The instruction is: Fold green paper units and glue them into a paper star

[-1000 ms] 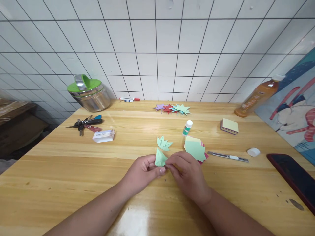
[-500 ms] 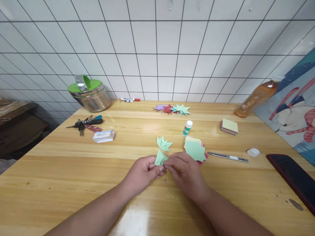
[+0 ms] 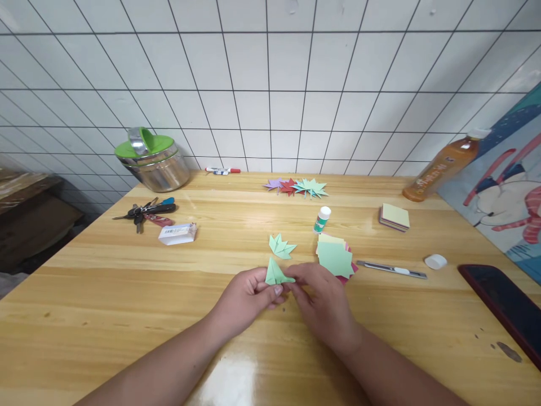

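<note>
Between my hands is a small folded piece of green paper (image 3: 274,273), a point of it standing up and a narrow flap reaching right. My left hand (image 3: 249,293) pinches its lower left part, thumb in front. The fingertips of my right hand (image 3: 323,299) close on the flap at its right side. Just beyond lies a folded green paper leaf (image 3: 282,247) with several points, flat on the table. Right of it is a loose stack of coloured paper squares (image 3: 335,259), green on top, close to my right hand. A glue stick (image 3: 322,220) stands upright behind the stack.
A utility knife (image 3: 391,269), white cap (image 3: 435,261), phone (image 3: 502,310), sticky-note pad (image 3: 394,217) and tea bottle (image 3: 443,166) are on the right. Folded paper leaves (image 3: 310,188) and a marker (image 3: 222,171) lie by the wall. Left are keys (image 3: 146,213), a small box (image 3: 177,234) and a lidded metal pot (image 3: 158,163).
The right flap of the green paper has swung out to the right, and my right fingers have shifted slightly right with it. My left hand keeps its grip.
</note>
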`<state>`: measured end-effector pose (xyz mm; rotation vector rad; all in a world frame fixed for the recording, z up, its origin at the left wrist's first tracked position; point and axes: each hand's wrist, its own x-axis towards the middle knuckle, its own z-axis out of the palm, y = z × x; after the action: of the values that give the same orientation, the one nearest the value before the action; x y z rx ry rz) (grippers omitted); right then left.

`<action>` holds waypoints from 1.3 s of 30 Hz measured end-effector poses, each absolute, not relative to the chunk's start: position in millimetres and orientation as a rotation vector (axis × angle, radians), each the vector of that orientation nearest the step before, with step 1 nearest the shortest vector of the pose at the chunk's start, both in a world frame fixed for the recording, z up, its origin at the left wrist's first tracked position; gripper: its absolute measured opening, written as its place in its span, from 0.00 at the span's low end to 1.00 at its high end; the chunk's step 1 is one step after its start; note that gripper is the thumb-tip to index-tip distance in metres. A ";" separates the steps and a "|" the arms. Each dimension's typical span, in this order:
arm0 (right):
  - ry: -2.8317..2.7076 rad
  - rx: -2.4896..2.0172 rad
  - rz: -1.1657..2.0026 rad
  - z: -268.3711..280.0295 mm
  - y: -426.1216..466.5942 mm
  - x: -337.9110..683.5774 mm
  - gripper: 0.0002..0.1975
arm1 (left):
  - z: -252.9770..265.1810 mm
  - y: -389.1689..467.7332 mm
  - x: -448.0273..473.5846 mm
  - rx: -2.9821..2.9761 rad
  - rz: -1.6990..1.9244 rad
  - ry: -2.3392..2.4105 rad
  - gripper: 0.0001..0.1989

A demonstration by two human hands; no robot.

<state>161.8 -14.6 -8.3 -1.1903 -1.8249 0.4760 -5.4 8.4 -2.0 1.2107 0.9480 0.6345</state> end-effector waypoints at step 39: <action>-1.744 -1.373 0.671 -7.3 -10.6 162.2 0.06 | -4.2 7.5 -4.4 1.368 0.653 0.892 0.05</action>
<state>162.2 -10.6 -7.3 -1.3727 -1.7443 0.6713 -4.4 7.5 -4.2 1.3683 0.8922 0.6533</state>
